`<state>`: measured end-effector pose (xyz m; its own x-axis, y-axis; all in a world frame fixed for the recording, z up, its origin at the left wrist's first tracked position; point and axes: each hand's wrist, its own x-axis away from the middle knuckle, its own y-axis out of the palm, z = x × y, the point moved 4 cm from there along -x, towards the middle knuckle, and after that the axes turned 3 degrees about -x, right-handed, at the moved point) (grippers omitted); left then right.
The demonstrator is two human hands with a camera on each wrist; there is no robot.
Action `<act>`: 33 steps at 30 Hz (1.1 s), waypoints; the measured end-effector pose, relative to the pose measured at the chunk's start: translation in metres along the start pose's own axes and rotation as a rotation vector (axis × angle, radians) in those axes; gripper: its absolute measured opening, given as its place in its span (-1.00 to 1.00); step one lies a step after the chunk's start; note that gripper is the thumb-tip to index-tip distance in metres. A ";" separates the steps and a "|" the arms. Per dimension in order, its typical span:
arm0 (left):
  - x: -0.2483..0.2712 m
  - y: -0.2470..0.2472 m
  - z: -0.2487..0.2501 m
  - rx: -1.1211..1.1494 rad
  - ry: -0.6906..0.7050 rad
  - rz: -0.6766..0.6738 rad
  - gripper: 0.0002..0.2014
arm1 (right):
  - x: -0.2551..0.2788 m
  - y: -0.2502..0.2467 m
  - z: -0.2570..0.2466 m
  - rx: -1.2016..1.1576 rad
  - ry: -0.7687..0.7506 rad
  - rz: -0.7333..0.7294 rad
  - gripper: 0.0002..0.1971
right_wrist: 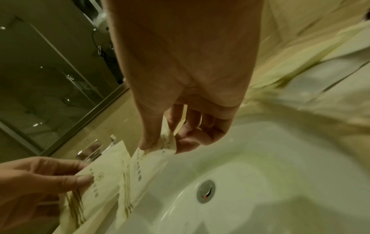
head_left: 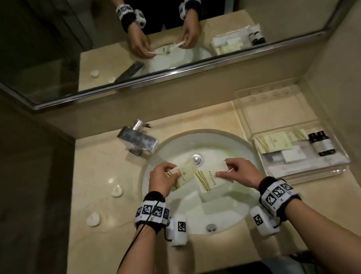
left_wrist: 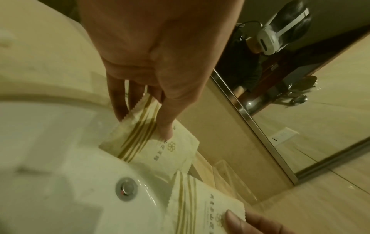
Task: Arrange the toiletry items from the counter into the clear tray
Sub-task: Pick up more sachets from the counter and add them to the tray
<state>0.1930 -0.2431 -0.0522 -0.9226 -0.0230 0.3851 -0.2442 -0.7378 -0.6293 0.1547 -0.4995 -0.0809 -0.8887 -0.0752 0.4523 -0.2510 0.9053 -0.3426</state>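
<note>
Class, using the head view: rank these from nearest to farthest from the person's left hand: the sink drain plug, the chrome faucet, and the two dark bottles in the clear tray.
1. Sink drain plug: in the basin, just right of the left hand.
2. Chrome faucet: on the counter, behind the hand.
3. Dark bottles: in the clear tray, far right.

Two matt cream sachets (head_left: pixel 201 177), paper-like with zigzag-cut edges and dull gold stripes, over a glossy white ceramic basin (head_left: pixel 231 202). Polished metal drain (head_left: pixel 196 158), mirror-bright chrome tap (head_left: pixel 138 138). The counter (head_left: pixel 111 244) is smooth beige stone with a soft sheen. Clear hard plastic tray (head_left: pixel 300 176), see-through walls; inside it, dark glossy little bottles (head_left: pixel 321 143). The mirror frame (head_left: pixel 164 75) is brushed metal.
</note>
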 end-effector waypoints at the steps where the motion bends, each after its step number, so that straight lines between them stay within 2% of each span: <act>1: 0.004 0.015 0.011 0.001 -0.004 -0.007 -0.80 | 0.007 -0.017 0.007 -0.012 0.004 0.011 -0.67; 3: 0.010 0.042 0.033 -0.002 -0.013 -0.018 -0.79 | 0.019 -0.052 0.022 -0.037 0.018 0.048 -0.62; 7: 0.020 0.087 0.072 -0.018 -0.010 -0.028 -0.73 | 0.039 -0.125 0.046 -0.064 0.054 0.159 -0.86; 8: 0.023 0.095 0.080 -0.017 -0.007 -0.031 -0.72 | 0.041 -0.141 0.055 -0.081 0.072 0.202 -0.84; 10: 0.027 0.107 0.092 -0.020 -0.005 -0.038 -0.72 | 0.043 -0.167 0.069 -0.096 0.121 0.295 -0.60; 12: 0.030 0.115 0.101 -0.030 -0.007 -0.043 -0.71 | 0.042 -0.182 0.081 -0.019 0.172 0.334 -0.50; 16: 0.034 0.122 0.111 -0.047 0.000 -0.044 -0.73 | 0.035 -0.185 0.094 0.136 0.171 0.285 -0.55; 22: 0.035 0.127 0.115 -0.043 0.023 -0.059 -0.75 | 0.034 -0.173 0.094 0.232 0.168 0.249 -0.66; 29: 0.028 0.134 0.121 0.061 0.059 -0.112 -0.74 | 0.039 -0.171 0.096 0.262 0.203 0.407 -0.58; 31: 0.025 0.138 0.125 0.101 0.074 -0.132 -0.75 | 0.042 -0.175 0.091 0.262 0.145 0.492 -0.64; 33: 0.021 0.144 0.131 0.138 0.079 -0.161 -0.79 | 0.045 -0.179 0.081 0.148 0.088 0.534 -0.76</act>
<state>0.1776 -0.4384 -0.0458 -0.8968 0.1517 0.4155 -0.3522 -0.8132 -0.4634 0.1290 -0.6989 -0.0658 -0.8735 0.4184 0.2487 0.1685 0.7393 -0.6520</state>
